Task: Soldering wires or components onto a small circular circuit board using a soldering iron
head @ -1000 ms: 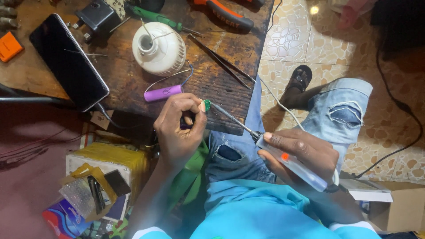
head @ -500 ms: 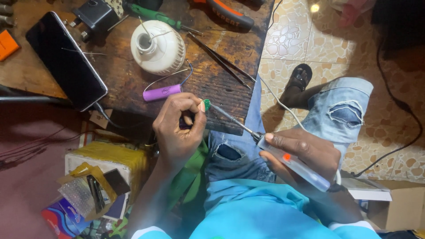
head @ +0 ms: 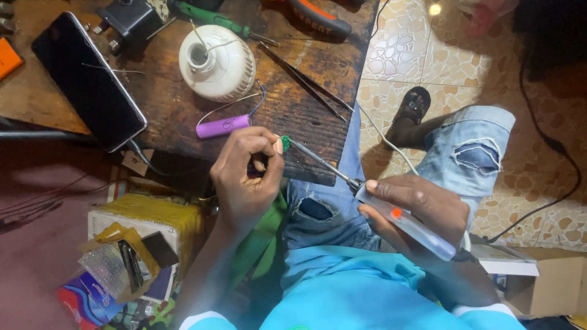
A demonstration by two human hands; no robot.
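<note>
Green part (head: 284, 143) pinched in left hand (head: 244, 177), soldering iron (head: 391, 214) gripped in right hand (head: 422, 211), tip touching part as before, work unchanged.

table (head: 183, 116): rough, worn dark wood
soldering iron (head: 391, 215): clear glossy plastic handle, thin metal shaft
bulb (head: 217, 64): matt white ribbed plastic, upper middle
battery (head: 222, 127): smooth purple wrap
phone (head: 88, 79): glossy black glass, upper left
jeans (head: 471, 153): faded, torn denim cloth
floor (head: 403, 55): shiny patterned tile
</note>
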